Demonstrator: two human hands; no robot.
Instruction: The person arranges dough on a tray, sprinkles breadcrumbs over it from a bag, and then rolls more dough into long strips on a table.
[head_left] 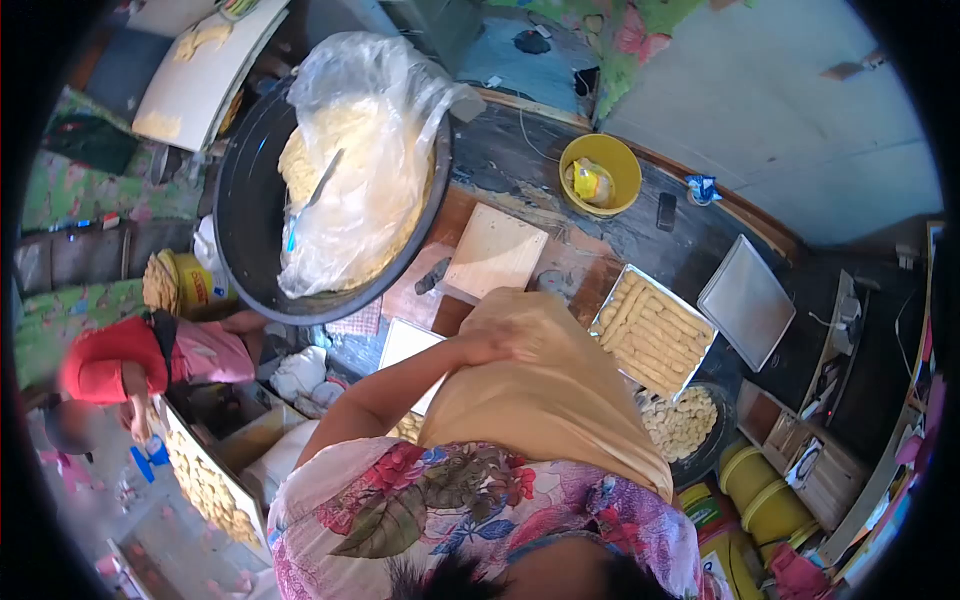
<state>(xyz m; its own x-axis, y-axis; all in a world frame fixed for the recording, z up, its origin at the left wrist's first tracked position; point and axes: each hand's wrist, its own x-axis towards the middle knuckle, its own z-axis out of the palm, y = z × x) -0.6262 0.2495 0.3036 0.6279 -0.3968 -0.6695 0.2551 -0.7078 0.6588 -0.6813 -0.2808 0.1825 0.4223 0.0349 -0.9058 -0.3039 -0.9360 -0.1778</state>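
My left hand [495,343] lies on the tan cloth [540,400] over my lap, its fingers stretched out flat and holding nothing. My right hand is out of view. Beyond my lap is a square wooden board [496,250]. To its right, a metal tray [708,340] carries rows of long rolled dough strips [655,335]. Part of a white tray [405,345] shows beside my left forearm. Up and left, a big black tub [240,230] holds a mass of pale dough [350,135], partly covered by clear plastic sheeting [360,70], with a knife-like tool [325,180] on top.
A yellow bucket [622,165] with a packet inside and a dark phone [666,211] stand at the back. An upright-leaning metal tray [748,300] and a dark basin of dough pieces [685,425] are at right. On the left, a person in red [115,360] bends beside a tray of dough pieces [205,480].
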